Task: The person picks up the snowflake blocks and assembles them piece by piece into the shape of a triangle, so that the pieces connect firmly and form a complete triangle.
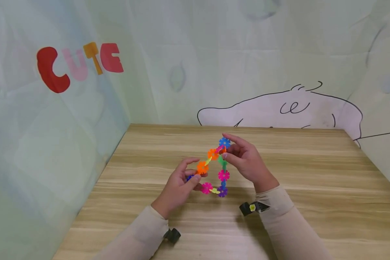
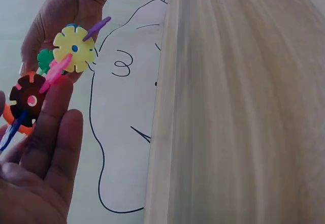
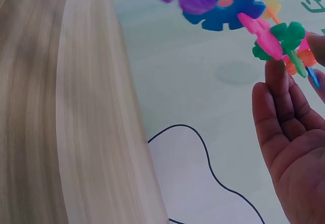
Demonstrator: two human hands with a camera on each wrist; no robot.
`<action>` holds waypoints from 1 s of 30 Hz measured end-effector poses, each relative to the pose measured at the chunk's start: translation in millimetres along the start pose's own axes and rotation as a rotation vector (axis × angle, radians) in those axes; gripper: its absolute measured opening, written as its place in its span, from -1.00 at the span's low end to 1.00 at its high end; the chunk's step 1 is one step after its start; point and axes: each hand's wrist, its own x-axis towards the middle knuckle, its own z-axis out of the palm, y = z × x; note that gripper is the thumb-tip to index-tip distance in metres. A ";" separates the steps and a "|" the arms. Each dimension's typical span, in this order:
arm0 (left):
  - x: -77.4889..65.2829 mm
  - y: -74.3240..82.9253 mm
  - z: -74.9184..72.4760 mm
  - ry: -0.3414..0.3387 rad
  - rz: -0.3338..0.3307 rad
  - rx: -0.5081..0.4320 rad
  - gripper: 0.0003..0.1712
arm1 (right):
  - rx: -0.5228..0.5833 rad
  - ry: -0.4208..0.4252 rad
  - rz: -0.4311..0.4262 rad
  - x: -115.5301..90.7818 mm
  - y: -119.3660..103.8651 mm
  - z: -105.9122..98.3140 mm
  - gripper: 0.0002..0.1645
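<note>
Notched plastic snowflake discs are joined into a roughly triangular loop [image 1: 224, 176], held up above the table. My left hand [image 1: 177, 186] pinches its left corner, near an orange disc [image 1: 202, 167] and a dark blue one mostly covered by the fingers. At the upper corner my right hand [image 1: 251, 164] pinches the loop with thumb and fingers, just below a light blue disc [image 1: 224, 142]. A purple disc [image 1: 222, 191] forms the lower corner. Seen from the left wrist, a yellow disc [image 2: 74, 49] stands between the hands. The right wrist view shows a green disc [image 3: 288, 36] above the fingertips.
A wood-grain table [image 1: 143, 144] lies beneath both hands. Printed sheeting [image 1: 169, 47] stands along its back and left side, with coloured letters and a line drawing. Small black cameras [image 1: 173, 235] are strapped to both wrists.
</note>
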 end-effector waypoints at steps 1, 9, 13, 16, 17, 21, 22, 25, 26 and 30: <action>0.5 -0.7 -0.2 -0.013 -0.003 0.006 -0.47 | -0.005 -0.007 0.006 0.4 1.0 -0.4 -0.26; 3.1 -3.0 0.7 0.098 -0.059 -0.043 -0.51 | -0.090 -0.047 0.110 -5.6 1.7 -4.6 -0.06; 4.4 -1.4 1.2 0.132 -0.064 -0.092 -0.49 | -0.214 -0.147 0.155 -16.6 -2.0 -8.0 -0.02; 3.7 1.6 4.0 0.145 -0.074 -0.124 -0.50 | -0.322 -0.244 0.150 -25.7 -5.2 -10.5 0.08; 3.3 2.7 5.4 0.148 -0.084 -0.134 -0.50 | -0.352 -0.273 0.144 -28.3 -6.6 -11.2 0.12; 2.1 5.9 12.5 0.146 -0.135 -0.159 -0.52 | -0.445 -0.358 0.132 -36.1 -11.3 -12.3 0.21; 2.0 6.3 14.2 0.140 -0.148 -0.160 -0.53 | -0.450 -0.370 0.135 -37.3 -11.7 -12.2 0.21; 2.5 6.1 18.5 0.102 -0.174 -0.142 -0.54 | -0.449 -0.382 0.135 -39.8 -10.1 -12.4 0.13; 2.9 5.7 19.3 0.086 -0.183 -0.134 -0.54 | -0.440 -0.377 0.143 -40.2 -8.7 -12.8 0.09; 5.9 5.5 17.3 -0.014 -0.225 -0.075 -0.42 | -0.444 -0.363 0.130 -41.2 -0.1 -17.9 -0.02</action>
